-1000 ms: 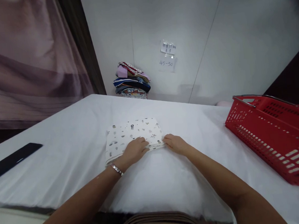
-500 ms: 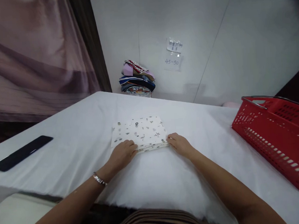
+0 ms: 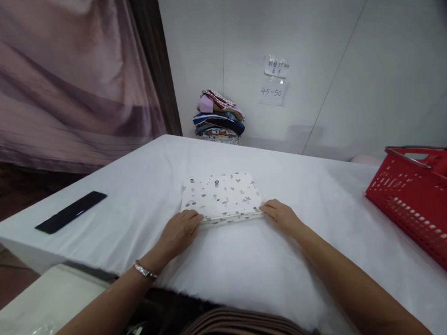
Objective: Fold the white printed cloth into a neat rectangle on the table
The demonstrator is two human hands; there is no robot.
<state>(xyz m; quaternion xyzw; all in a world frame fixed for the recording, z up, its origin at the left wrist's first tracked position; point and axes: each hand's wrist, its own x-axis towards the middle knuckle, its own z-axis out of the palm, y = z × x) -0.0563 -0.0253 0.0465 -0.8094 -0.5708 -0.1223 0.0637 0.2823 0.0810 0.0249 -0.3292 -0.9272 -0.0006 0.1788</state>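
Observation:
A folded white cloth [image 3: 222, 194] with small scattered prints lies flat on the white-covered table [image 3: 237, 261]. Its folded layers show along the edge nearest me. My left hand [image 3: 181, 228] grips the near left corner, fingers bent over the top and the thumb hidden. At the near right corner, my right hand [image 3: 282, 216] pinches the cloth's edge between thumb and fingers. A silver bracelet [image 3: 144, 270] circles my left wrist.
A black flat panel [image 3: 71, 212] lies on the table's left. A red plastic basket [image 3: 421, 207] stands at the right. Beyond the far edge rises a stack of folded fabrics [image 3: 220, 117] by the wall. A pale stool-like surface [image 3: 53, 302] sits lower left.
The view has turned left, so everything appears further right. My left hand has slid outward to the cloth's near left corner; my right hand keeps its corner.

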